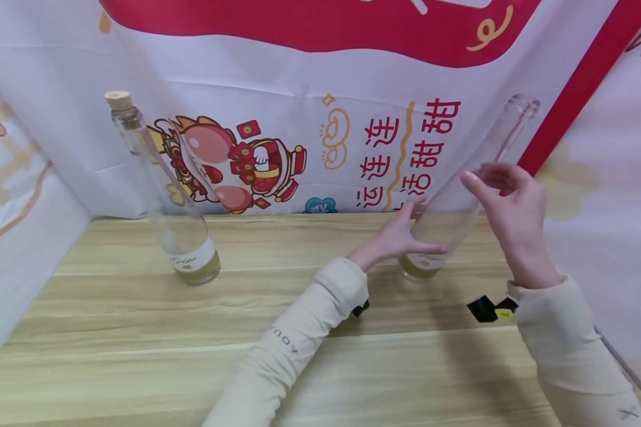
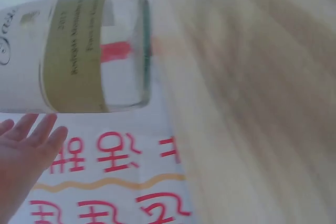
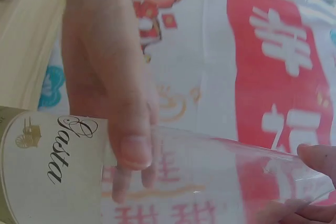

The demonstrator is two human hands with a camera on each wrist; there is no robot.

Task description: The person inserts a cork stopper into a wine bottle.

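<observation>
A tall clear glass bottle (image 1: 462,184) with a white and olive label (image 2: 79,51) stands on the table at the right, its mouth uncorked. Low on it is my left hand (image 1: 397,234), thumb across the front by the label and straight fingers spread behind. The left wrist view has those fingertips right at the glass edge. Higher up, my right hand (image 1: 515,204) is beside the bottle's shoulder, thumb and fingers loosely apart around the narrowing glass. Its thumb (image 3: 317,158) is right at the bottle's edge in the right wrist view.
A matching bottle (image 1: 187,237) with a cork (image 1: 119,99) in its mouth stands at the left. Both are on a wood-grain table (image 1: 139,332). A white printed cloth (image 1: 278,77) with red characters hangs behind. Black pieces (image 1: 483,309) are at the right wrist.
</observation>
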